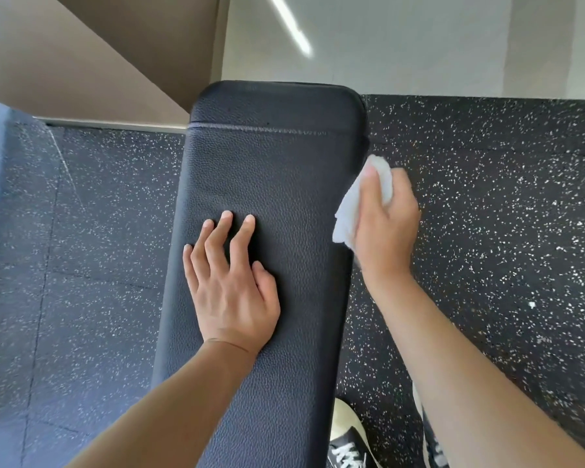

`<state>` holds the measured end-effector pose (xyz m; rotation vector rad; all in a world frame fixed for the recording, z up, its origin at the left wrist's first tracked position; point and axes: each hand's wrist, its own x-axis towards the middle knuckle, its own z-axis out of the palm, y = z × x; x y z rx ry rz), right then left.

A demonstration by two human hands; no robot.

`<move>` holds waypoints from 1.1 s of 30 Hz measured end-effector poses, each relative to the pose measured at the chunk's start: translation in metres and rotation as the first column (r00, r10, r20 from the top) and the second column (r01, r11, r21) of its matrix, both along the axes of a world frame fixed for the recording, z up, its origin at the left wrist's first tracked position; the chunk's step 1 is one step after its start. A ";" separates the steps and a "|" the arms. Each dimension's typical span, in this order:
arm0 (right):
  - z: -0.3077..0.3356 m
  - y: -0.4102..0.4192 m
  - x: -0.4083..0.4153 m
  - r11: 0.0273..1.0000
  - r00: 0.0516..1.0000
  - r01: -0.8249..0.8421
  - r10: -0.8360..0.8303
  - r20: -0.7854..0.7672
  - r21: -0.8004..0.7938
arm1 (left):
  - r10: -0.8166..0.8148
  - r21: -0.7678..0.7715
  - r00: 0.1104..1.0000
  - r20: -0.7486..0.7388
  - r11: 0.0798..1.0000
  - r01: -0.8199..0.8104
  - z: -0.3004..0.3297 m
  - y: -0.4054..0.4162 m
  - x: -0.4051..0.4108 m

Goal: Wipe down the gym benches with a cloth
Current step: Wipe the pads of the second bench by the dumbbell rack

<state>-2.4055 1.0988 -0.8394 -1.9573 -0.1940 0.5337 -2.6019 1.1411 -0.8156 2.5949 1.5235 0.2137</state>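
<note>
Bench padding (271, 170), black and running from near to far, is pressed by the flat, spread left hand (232, 292); a white cloth (355, 204) is gripped in the right hand (387, 224) against its right edge.

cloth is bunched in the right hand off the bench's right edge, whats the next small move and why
Probably slide the right hand leftward so the white cloth comes up onto the black bench pad. The cloth sits at the pad's right side edge, not on the top, and the top beyond the left hand is bare. The left hand lies flat on the pad and seems to steady it, so it can stay put.
</note>
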 end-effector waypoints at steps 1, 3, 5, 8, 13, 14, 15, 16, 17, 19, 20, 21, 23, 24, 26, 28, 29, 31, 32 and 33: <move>0.002 -0.014 -0.016 1.000 1.000 -0.018 0.018 -0.018 -0.015 | 0.000 -0.001 1.000 0.001 1.000 0.000 0.000 0.000 0.000; 0.008 -0.045 -0.050 0.996 0.996 -0.087 0.087 -0.001 -0.031 | -0.005 -0.004 1.000 0.003 1.000 0.005 0.001 0.000 0.000; 0.013 -0.069 -0.071 0.985 0.984 -0.174 0.174 0.048 0.001 | -0.008 -0.003 1.000 0.004 1.000 0.008 0.001 0.000 0.001; 0.012 -0.067 -0.065 0.981 0.981 -0.191 0.191 0.021 0.016 | -0.005 0.002 1.000 -0.001 1.000 0.005 0.001 0.000 0.001; -0.012 0.005 0.012 0.995 0.993 0.009 0.003 -0.122 0.099 | -0.006 0.019 1.000 -0.001 1.000 0.006 0.000 0.000 0.001; -0.017 0.016 0.024 0.990 0.989 0.037 -0.018 -0.145 0.136 | -0.006 0.020 1.000 -0.003 1.000 0.006 -0.001 0.000 0.002; -0.022 0.024 0.031 0.987 0.988 0.051 -0.028 -0.150 0.155 | -0.007 0.020 1.000 -0.006 1.000 0.007 -0.001 0.000 0.002; -0.025 0.026 0.034 0.985 0.989 0.057 -0.033 -0.145 0.164 | -0.008 0.019 1.000 -0.010 1.000 0.008 -0.001 0.000 0.002; -0.026 0.025 0.031 0.983 0.989 0.061 -0.037 -0.143 0.172 | -0.011 0.017 1.000 -0.013 1.000 0.011 -0.001 0.000 0.002; -0.022 0.010 0.014 0.981 0.988 0.064 -0.037 -0.151 0.181 | -0.011 0.012 1.000 -0.016 1.000 0.011 0.000 0.000 0.001; -0.019 0.000 0.002 0.985 0.988 0.060 -0.036 -0.147 0.164 | -0.009 0.010 1.000 -0.013 1.000 0.009 0.001 -0.001 0.001; -0.015 -0.014 -0.013 0.989 0.991 0.051 -0.032 -0.133 0.139 | -0.007 0.009 1.000 -0.010 1.000 0.007 0.001 -0.001 0.001; -0.006 -0.043 -0.049 0.994 0.994 0.027 -0.016 -0.107 0.106 | -0.003 0.008 1.000 -0.008 1.000 0.004 0.001 -0.001 0.002; 0.000 -0.058 -0.067 0.995 0.995 0.018 -0.009 -0.097 0.094 | -0.002 0.011 1.000 -0.008 1.000 0.003 0.000 -0.001 0.002; 0.010 -0.085 -0.099 0.997 0.997 -0.001 0.007 -0.078 0.074 | -0.005 0.018 1.000 -0.007 1.000 0.005 -0.002 -0.001 0.001; 0.015 -0.103 -0.120 0.997 0.995 0.000 0.008 -0.095 0.080 | -0.010 0.028 1.000 0.000 1.000 0.010 -0.003 -0.001 0.000; 0.016 -0.105 -0.123 0.997 0.994 0.008 0.000 -0.109 0.072 | -0.012 0.034 1.000 0.003 0.999 0.012 -0.003 -0.001 -0.001; 0.017 -0.090 -0.110 0.997 0.984 0.048 -0.038 -0.174 0.055 | -0.020 0.044 1.000 0.008 0.999 0.020 -0.004 0.000 -0.001; 0.016 -0.076 -0.096 0.995 0.974 0.085 -0.070 -0.216 0.060 | -0.026 0.049 1.000 0.010 0.998 0.025 -0.004 0.000 -0.001; 0.012 -0.058 -0.077 0.990 0.965 0.124 -0.104 -0.242 0.068 | -0.026 0.054 1.000 0.012 0.998 0.025 -0.005 0.000 -0.001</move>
